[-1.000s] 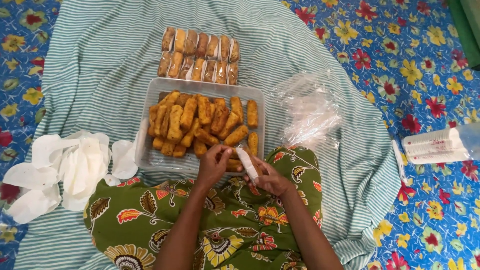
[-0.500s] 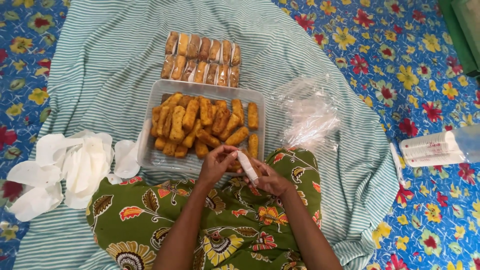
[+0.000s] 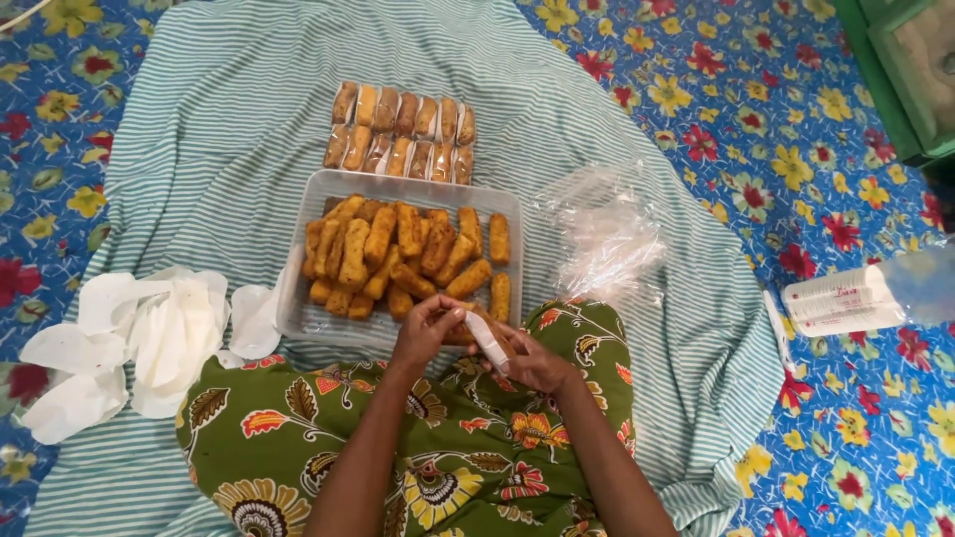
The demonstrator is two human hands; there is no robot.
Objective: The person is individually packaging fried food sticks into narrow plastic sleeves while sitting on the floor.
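Wrapper (image 3: 487, 340), small and white, is being held between both hands just over the near edge of the clear tray (image 3: 298, 308).
Left hand (image 3: 426, 333) is pinching one end while right hand (image 3: 532, 363) is grasping the other, above a green floral lap; fried sticks (image 3: 398, 254) are filling the tray, bagged rolls (image 3: 403, 129) are lying beyond it, white papers (image 3: 129, 338) to the left.
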